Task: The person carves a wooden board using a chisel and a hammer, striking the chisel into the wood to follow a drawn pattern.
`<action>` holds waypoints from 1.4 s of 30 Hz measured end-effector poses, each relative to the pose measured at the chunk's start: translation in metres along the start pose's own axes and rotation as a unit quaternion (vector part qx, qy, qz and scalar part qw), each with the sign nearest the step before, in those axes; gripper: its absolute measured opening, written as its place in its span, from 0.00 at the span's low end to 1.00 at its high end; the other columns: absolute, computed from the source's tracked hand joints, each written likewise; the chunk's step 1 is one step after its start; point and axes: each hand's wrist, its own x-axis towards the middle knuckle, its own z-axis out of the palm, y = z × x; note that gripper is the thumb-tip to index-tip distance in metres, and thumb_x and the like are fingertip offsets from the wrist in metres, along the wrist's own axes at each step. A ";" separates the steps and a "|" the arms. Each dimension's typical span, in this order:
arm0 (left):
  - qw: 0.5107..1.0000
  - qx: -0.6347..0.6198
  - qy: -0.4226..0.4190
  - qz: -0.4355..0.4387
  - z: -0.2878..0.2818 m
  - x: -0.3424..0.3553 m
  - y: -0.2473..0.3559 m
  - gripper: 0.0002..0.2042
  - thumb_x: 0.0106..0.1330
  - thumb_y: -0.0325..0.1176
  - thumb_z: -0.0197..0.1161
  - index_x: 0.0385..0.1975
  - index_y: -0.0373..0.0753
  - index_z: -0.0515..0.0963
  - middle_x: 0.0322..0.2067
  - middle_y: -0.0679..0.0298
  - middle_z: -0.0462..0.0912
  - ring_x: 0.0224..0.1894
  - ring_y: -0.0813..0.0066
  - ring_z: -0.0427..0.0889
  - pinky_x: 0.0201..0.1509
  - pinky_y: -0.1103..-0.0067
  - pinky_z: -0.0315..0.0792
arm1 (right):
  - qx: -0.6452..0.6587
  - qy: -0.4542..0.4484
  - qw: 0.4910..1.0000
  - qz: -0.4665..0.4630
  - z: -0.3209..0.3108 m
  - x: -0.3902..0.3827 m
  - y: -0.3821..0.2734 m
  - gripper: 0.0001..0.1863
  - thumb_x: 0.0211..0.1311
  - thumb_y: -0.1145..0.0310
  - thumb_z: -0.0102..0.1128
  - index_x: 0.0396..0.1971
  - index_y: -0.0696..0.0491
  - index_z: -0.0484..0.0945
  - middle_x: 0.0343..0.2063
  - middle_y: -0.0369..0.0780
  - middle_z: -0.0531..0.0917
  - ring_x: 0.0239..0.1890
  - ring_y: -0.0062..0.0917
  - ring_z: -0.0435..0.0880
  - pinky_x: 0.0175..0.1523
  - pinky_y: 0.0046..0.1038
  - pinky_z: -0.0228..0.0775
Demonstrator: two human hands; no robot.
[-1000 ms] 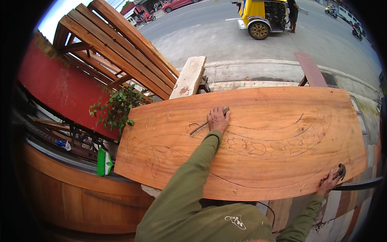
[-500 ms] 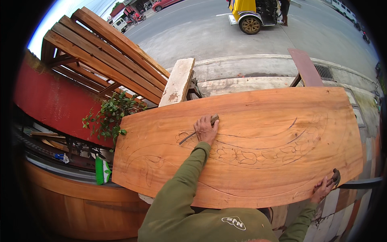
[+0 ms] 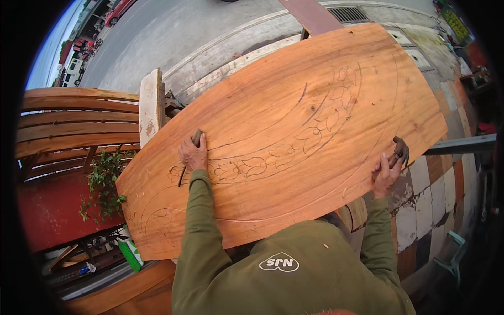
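Head view: a broad wooden panel (image 3: pixel 273 123) stretches slantwise across the middle, right in front of the person, its near edge close to the chest. Curving lines and a band of leaf and flower outlines (image 3: pixel 262 164) run over its face. The left hand (image 3: pixel 193 154) is over the left part of the panel, fingers curled round a chisel (image 3: pixel 182 177); the handle end shows above the knuckles, and the thin dark shaft points down to the lower left, near the outlines. Whether its tip touches the wood I cannot tell. The right hand (image 3: pixel 386 176) is closed round a dark hammer (image 3: pixel 402 150) at the near right edge of the panel, well apart from the left one. Whether the hammer rests on the panel is unclear.

A pale plank (image 3: pixel 150 107) and a reddish-brown plank (image 3: pixel 313 16) jut out past the far edge. To the left are a leafy plant (image 3: pixel 105 181), beside the panel's end, slatted woodwork (image 3: pixel 79 116) and a green broom (image 3: pixel 130 254).
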 end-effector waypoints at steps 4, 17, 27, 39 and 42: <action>0.999 0.038 0.002 0.004 0.016 0.005 0.015 0.27 0.69 0.59 0.64 0.42 0.36 0.79 0.42 0.51 0.81 0.47 0.48 0.79 0.52 0.58 0.73 | 0.029 0.005 1.000 0.007 -0.009 0.003 -0.002 0.16 0.72 0.73 0.60 0.56 0.55 0.71 0.27 0.33 0.74 0.24 0.16 0.72 0.28 0.23 0.71; 0.871 -0.446 -0.189 -0.076 -0.048 0.006 0.248 0.23 0.76 0.57 0.60 0.40 0.39 0.79 0.18 0.70 0.73 0.21 0.85 0.74 0.23 0.81 0.65 | 0.049 -0.076 0.996 0.021 -0.015 0.006 -0.011 0.23 0.73 0.72 0.61 0.64 0.58 0.68 0.23 0.32 0.74 0.22 0.13 0.72 0.25 0.20 0.68; 0.541 -0.720 -0.430 0.067 -0.025 0.026 0.498 0.20 0.77 0.53 0.59 0.49 0.40 0.76 0.25 0.66 0.78 0.18 0.80 0.78 0.18 0.83 0.71 | 0.073 -0.079 0.984 0.143 -0.033 0.006 -0.020 0.21 0.71 0.76 0.60 0.61 0.57 0.68 0.26 0.33 0.74 0.22 0.15 0.70 0.27 0.20 0.66; 0.506 -0.685 -0.522 0.048 0.012 0.027 0.589 0.22 0.76 0.58 0.58 0.46 0.44 0.79 0.19 0.71 0.74 0.15 0.84 0.74 0.17 0.84 0.67 | 0.007 0.006 0.995 0.097 -0.037 -0.009 -0.050 0.09 0.72 0.77 0.60 0.46 0.58 0.71 0.23 0.35 0.74 0.22 0.17 0.72 0.28 0.24 0.67; 0.512 -0.684 -0.518 0.047 0.013 0.025 0.586 0.20 0.76 0.57 0.58 0.44 0.44 0.78 0.18 0.72 0.73 0.15 0.85 0.73 0.17 0.84 0.66 | -0.014 -0.001 0.994 0.104 -0.036 0.003 -0.053 0.08 0.71 0.77 0.60 0.44 0.58 0.71 0.22 0.35 0.74 0.21 0.17 0.72 0.28 0.23 0.67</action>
